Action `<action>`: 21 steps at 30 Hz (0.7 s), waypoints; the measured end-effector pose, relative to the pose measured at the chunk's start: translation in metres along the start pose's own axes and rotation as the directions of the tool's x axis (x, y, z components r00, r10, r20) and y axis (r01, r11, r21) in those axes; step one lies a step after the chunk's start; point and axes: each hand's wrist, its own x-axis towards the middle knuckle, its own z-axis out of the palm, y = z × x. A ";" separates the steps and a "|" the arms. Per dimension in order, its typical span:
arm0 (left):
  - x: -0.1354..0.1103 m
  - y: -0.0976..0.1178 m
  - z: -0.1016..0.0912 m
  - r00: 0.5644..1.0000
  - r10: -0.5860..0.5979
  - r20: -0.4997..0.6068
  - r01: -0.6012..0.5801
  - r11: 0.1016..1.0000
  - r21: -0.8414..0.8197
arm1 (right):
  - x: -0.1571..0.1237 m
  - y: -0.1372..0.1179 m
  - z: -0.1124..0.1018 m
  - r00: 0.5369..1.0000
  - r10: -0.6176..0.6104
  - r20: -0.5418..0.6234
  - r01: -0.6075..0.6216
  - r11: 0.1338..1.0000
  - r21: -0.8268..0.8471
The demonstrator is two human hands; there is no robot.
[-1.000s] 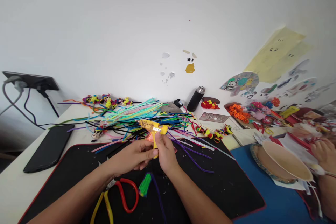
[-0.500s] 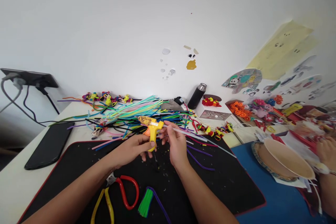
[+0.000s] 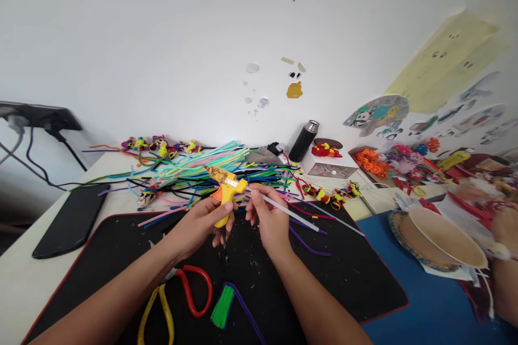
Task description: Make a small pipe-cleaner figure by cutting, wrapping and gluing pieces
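A yellow glue gun (image 3: 227, 190) with a stained nozzle pointing up and left is gripped by its handle in my left hand (image 3: 202, 222). My right hand (image 3: 270, 218) pinches a long translucent glue stick (image 3: 297, 218) close to the gun's rear end; whether its tip is inside the gun I cannot tell. Below my hands on the black mat (image 3: 340, 291) lies a bundle of short green pipe cleaners (image 3: 222, 306) with a purple one bent around it. Pliers (image 3: 189, 291) with one red and one yellow handle rest beside it, partly behind my left forearm.
A heap of coloured pipe cleaners (image 3: 218, 164) covers the back of the table. A black phone (image 3: 70, 221) lies left. Behind stand a black flask (image 3: 303, 141) and a white box (image 3: 329, 164). On the right are a bowl (image 3: 445, 237) and another person's arm (image 3: 505, 280).
The glue gun has shifted slightly left and tilted more. My right hand's fingers stay by its rear, and the glue stick now slopes down more steeply to the right.
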 end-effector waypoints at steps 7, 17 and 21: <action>-0.003 0.005 -0.003 0.996 0.085 -0.035 -0.072 0.958 0.279 | -0.005 -0.010 -0.002 0.997 -0.073 -0.023 0.070 0.991 -0.116; -0.008 0.014 -0.003 0.995 0.100 0.011 -0.098 0.938 0.333 | -0.009 -0.022 -0.002 0.991 -0.135 -0.012 0.131 0.974 -0.183; -0.007 0.012 -0.005 0.996 0.070 0.052 -0.081 0.961 0.263 | -0.009 -0.022 0.001 0.994 -0.110 -0.013 0.107 0.984 -0.141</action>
